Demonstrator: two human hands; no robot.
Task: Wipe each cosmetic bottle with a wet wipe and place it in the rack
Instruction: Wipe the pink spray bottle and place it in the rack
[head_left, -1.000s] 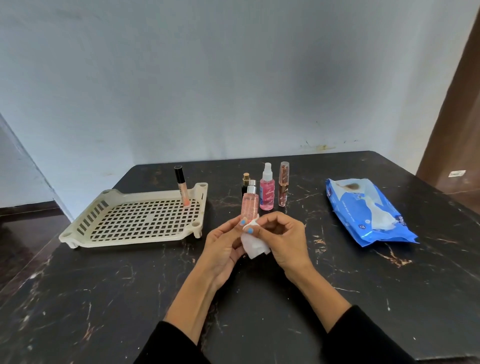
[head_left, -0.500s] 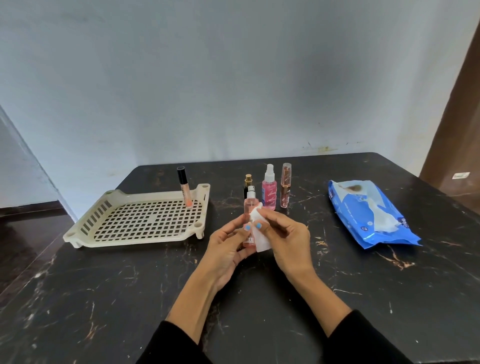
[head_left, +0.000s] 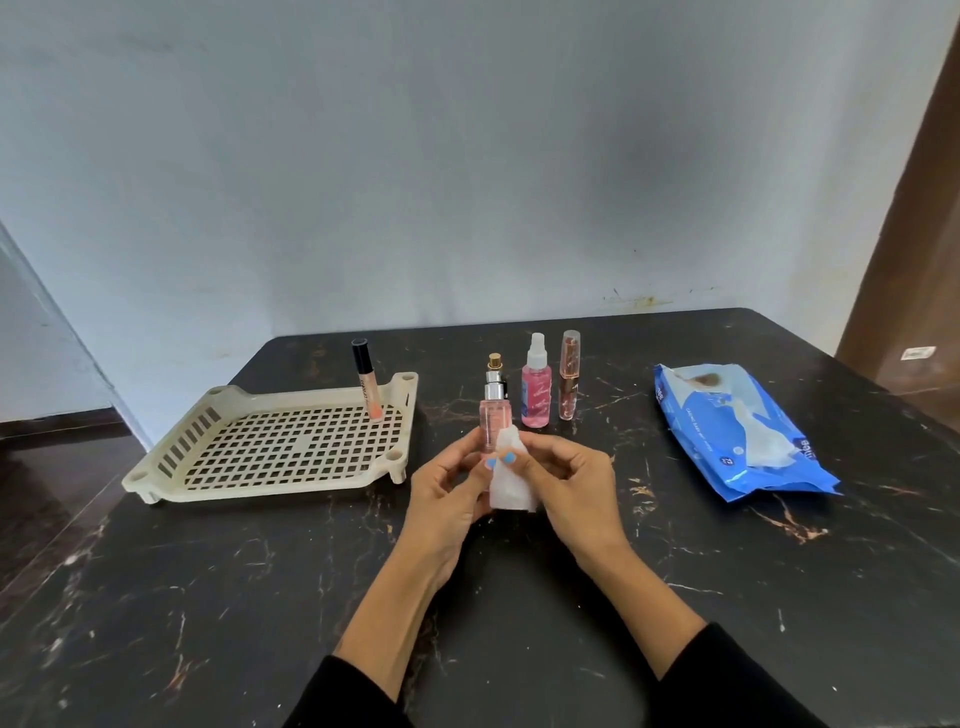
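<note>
Left hand: grips the pale pink spray bottle upright, above the desk's middle.
Right hand: pinches the wet wipe against the bottle's lower side.
Wiping well: turn the bottle, reach the silver cap; its back is probably untouched.
Rack: near the left edge, holding one gloss tube.

Black long sleeves pushed up forearms; light blue nail polish on hands; wrists bare.
</note>
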